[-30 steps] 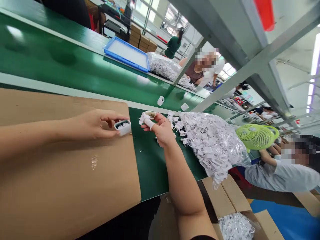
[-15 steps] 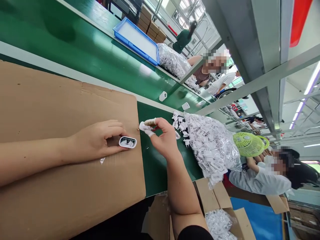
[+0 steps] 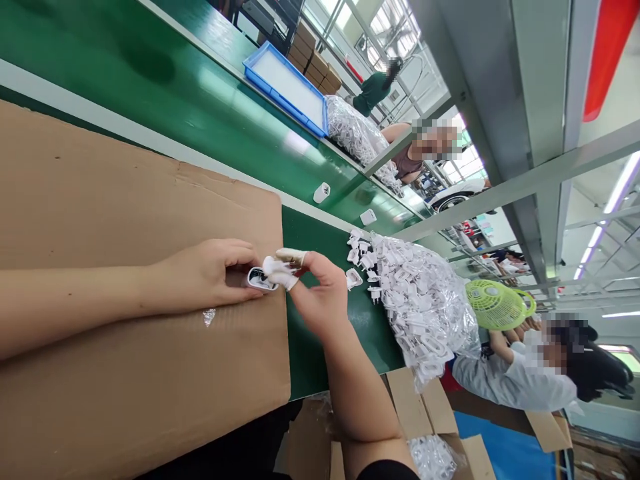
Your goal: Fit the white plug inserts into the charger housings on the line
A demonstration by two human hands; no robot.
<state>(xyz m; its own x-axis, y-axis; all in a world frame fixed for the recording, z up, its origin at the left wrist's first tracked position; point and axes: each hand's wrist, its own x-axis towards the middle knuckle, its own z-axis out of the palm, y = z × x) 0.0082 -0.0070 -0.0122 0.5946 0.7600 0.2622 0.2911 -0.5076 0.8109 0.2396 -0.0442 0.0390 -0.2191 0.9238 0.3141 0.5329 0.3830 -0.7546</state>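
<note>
The left hand (image 3: 210, 277) pinches a white charger shell (image 3: 261, 280) on the cardboard sheet (image 3: 125, 220), where the right hand (image 3: 315, 293) presses its pinched fingertips onto the shell's right end.

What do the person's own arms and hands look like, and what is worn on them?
Both forearms are bare. The right hand wears pale rubber finger cots on thumb and forefinger; a dark sleeve edge shows near its elbow. The left hand wears nothing.
</note>
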